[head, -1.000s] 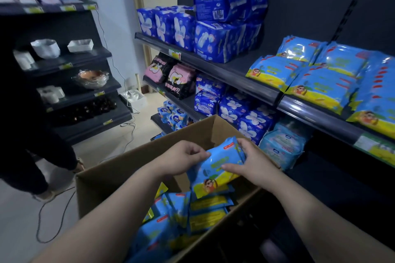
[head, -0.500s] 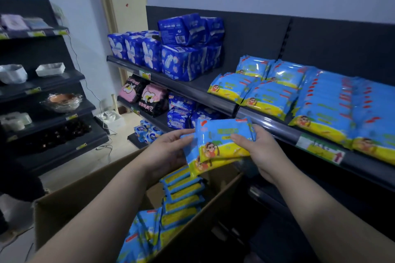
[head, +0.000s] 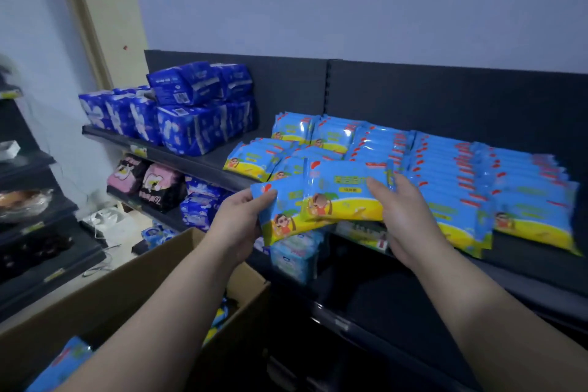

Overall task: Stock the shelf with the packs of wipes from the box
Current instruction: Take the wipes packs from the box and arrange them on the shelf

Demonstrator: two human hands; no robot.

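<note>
- Glossy blue-and-yellow film wraps the two packs of wipes [head: 321,200] held in mid-air, just in front of the shelf's front edge; they are flat, soft-cornered pouches, one overlapping the other, each with a cartoon figure printed near the lower band.
- The left hand [head: 238,223] has its grip clamped on the left end of the lower pack, thumb on the face and fingers behind.
- The right hand [head: 402,216] has its grip clamped on the right end of the upper pack, thumb across the front.
- Behind the held packs the shelf [head: 541,267], dark and matt with a smooth rounded front lip, carries rows of stocked wipes [head: 461,181] leaning back in overlapping tiers, their film catching the light; the rows fill most of the board to the right.
- A strip of bare board lies open between those rows and the dark blue tissue bundles [head: 197,118] stacked at the shelf's left end.
- Below and to the left, the cardboard box [head: 133,289] stands open, brown and plain, its near corner just beside the lower shelves; more blue packs show inside it.
- The shelf beneath holds pink and black packets [head: 149,181] and small blue packs; pale blue packs sit under the held ones.
- A separate dark rack [head: 38,232] stands at the far left, well apart, with floor between it and the box.
</note>
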